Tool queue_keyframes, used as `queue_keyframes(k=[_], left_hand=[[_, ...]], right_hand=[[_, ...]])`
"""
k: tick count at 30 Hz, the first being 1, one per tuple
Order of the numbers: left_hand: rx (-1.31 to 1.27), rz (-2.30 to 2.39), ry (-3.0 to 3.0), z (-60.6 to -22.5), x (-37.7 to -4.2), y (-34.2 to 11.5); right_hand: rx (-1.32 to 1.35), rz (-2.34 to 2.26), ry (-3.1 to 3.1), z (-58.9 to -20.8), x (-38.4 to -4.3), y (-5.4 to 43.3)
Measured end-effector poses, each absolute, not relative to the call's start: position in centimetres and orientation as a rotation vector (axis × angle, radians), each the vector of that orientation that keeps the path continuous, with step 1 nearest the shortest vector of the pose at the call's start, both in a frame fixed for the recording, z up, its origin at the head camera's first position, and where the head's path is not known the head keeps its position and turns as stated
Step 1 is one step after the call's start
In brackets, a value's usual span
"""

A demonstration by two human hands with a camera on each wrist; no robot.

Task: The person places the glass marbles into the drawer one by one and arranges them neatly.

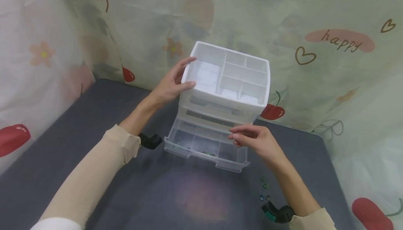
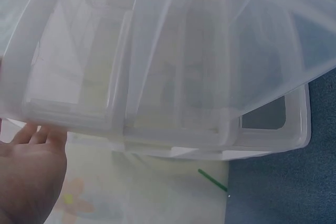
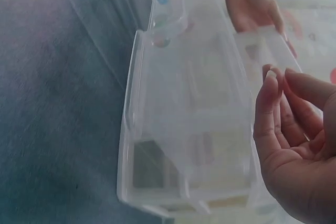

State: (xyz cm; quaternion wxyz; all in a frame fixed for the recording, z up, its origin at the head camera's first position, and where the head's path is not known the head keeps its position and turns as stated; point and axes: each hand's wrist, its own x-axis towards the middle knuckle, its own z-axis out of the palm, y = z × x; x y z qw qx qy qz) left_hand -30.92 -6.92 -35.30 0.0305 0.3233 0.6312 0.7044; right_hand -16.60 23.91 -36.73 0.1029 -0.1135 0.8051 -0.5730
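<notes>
A box-shaped plastic organizer (image 1: pixel 217 104) sits toward the back of the dark, matte table (image 1: pixel 135 195), its opaque white top split into rectangular compartments. Below, a translucent drawer (image 1: pixel 206 158) with thin dividers and a notched front lip juts out, a few tiny pieces (image 1: pixel 204 153) inside. The left hand (image 1: pixel 171 84) grips the organizer's left rim, thumb in front. The right hand (image 1: pixel 256 140) is narrow above the drawer's right side, thumb and forefinger tips together — whether they pinch anything, I cannot tell — and covers that back corner. Four small, glossy discs (image 1: pixel 266 186) lie to the right, near a black wrist device (image 1: pixel 279 214); wrinkled printed cloth (image 1: pixel 283 9) hangs behind.
</notes>
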Motion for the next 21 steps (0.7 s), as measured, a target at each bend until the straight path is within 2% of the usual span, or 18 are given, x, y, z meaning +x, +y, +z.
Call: queue_keyframes(k=[8,21], left_hand=[[1.073,2.166,1.991,-35.7,-31.2,-6.9],[1.029,2.181,1.94,-35.7,-31.2,-6.9]], right_hand=[[-0.223,-1.697,2.413,-37.0,-15.0,26.2],[-0.126,-1.75,2.485,-38.9,-12.7,29.3]])
